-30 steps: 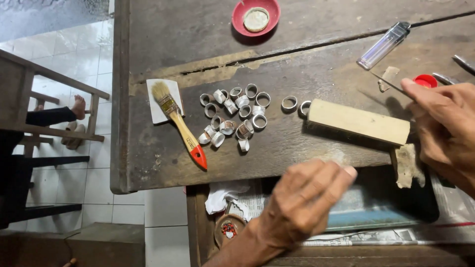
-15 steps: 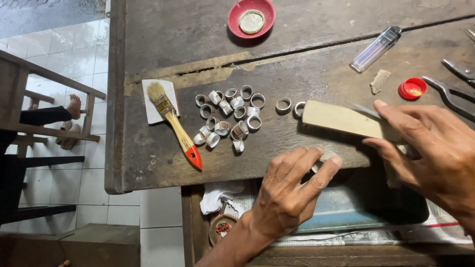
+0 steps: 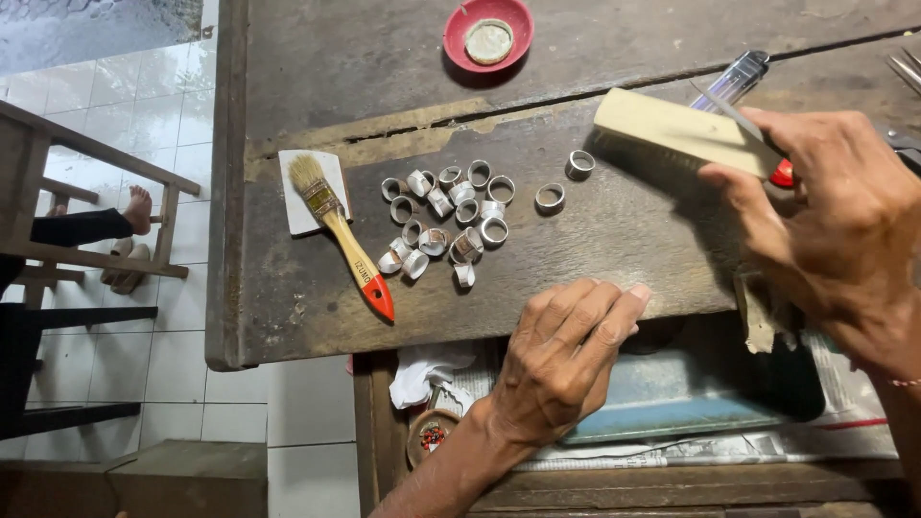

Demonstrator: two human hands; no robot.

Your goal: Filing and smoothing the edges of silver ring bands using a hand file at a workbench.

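My right hand (image 3: 835, 221) grips the right end of a pale wooden block (image 3: 672, 127) and holds it tilted just above the dark wooden table (image 3: 307, 96). My left hand (image 3: 561, 360) rests flat on the table's near edge, fingers stretched out and holding nothing. Several small metal rings (image 3: 446, 216) lie in a cluster left of the block. Two single rings (image 3: 550, 198) sit apart, closer to the block. A paintbrush with a red-tipped handle (image 3: 343, 240) lies left of the cluster, its bristles on a white pad (image 3: 299, 206).
A red dish (image 3: 487, 34) stands at the back. A clear lighter (image 3: 734, 79) lies behind the block, and a red cap (image 3: 784, 175) peeks out by my right fingers. Below the table an open drawer holds a blue tray (image 3: 672, 403). Another person's foot (image 3: 139, 206) shows at left.
My right hand closed on the wooden block and raised it off the table toward the back. My left hand came forward and settled on the table edge.
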